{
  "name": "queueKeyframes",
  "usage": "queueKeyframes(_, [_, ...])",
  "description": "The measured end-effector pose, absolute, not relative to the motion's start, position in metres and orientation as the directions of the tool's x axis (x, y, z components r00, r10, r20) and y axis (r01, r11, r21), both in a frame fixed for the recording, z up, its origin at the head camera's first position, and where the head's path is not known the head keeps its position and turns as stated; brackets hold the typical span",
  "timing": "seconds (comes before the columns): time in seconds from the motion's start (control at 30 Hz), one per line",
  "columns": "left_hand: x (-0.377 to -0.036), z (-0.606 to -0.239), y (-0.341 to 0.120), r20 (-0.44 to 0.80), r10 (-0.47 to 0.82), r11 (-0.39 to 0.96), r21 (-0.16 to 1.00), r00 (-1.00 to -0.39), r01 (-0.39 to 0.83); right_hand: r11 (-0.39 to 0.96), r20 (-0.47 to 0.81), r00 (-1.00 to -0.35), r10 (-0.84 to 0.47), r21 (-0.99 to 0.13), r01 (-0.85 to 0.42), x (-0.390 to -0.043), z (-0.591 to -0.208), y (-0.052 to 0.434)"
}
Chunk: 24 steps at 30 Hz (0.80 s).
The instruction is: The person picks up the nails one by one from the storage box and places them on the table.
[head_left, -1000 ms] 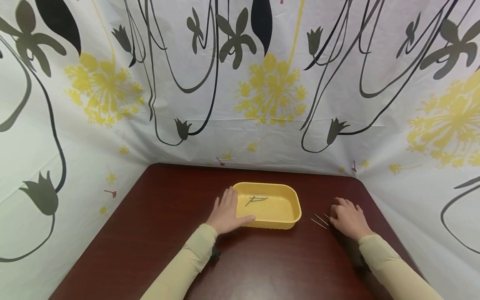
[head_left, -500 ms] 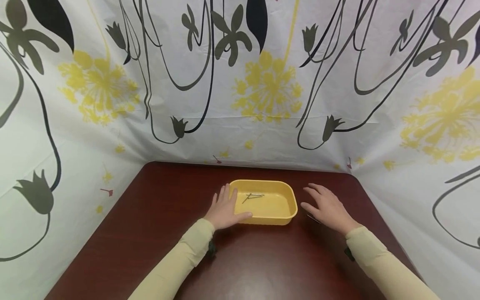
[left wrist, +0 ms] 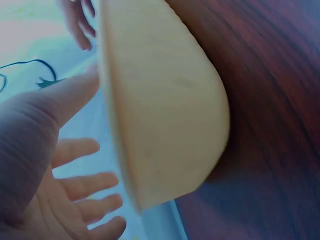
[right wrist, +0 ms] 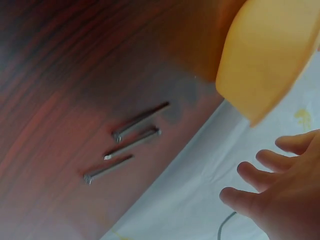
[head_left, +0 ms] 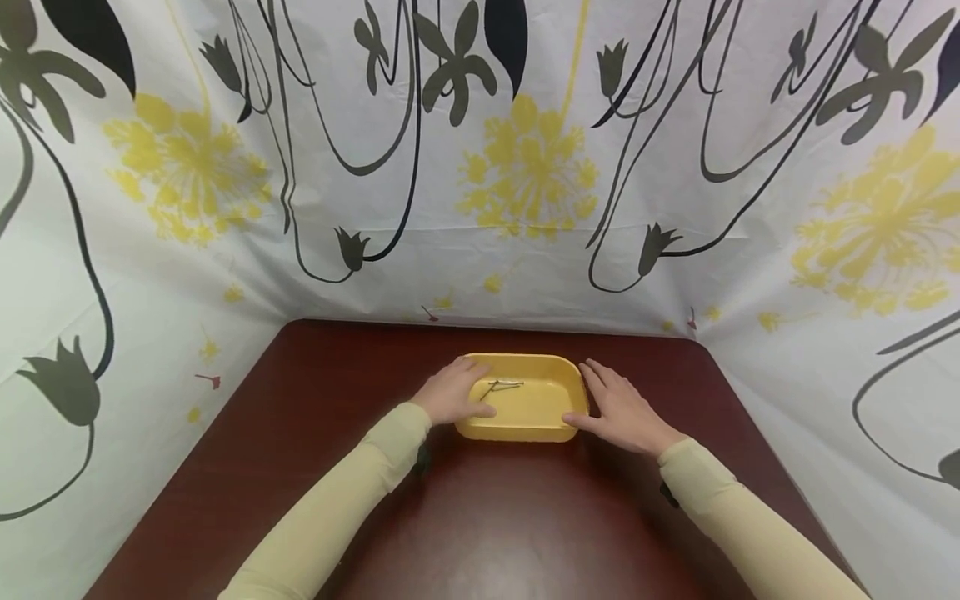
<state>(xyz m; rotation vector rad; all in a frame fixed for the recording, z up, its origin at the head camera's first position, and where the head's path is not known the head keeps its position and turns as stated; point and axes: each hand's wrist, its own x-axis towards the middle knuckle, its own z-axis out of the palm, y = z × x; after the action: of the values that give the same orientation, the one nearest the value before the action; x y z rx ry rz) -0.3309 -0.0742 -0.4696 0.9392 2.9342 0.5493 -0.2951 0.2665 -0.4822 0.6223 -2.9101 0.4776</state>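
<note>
A yellow plastic tray [head_left: 534,412] sits mid-table with a few thin metal nails [head_left: 503,386] lying inside it. My left hand [head_left: 452,390] lies at the tray's left end, fingers over the rim and thumb along the near wall; the left wrist view shows its fingers [left wrist: 85,187] straight beside the tray wall [left wrist: 165,100]. My right hand [head_left: 617,406] rests flat against the tray's right end, thumb touching the near right corner. Three loose nails [right wrist: 131,142] lie on the table under that hand, beside the tray corner [right wrist: 265,55].
The dark red-brown table [head_left: 487,517] is enclosed on three sides by a white curtain [head_left: 525,167] printed with black and yellow flowers. The curtain meets the table's far, left and right edges.
My right hand has left the nails on the table and moved left to the tray's right end. My left hand has shifted further onto the tray's left rim.
</note>
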Motion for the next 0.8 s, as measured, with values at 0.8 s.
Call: queueKeyframes(0.8, [-0.351, -0.478, -0.046, -0.125, 0.596, 0.794, -0.051, -0.793, 0.605, 0.888, 0.090, -0.930, -0.357, -0.276, -0.367, -0.303, -0.502, 0.247])
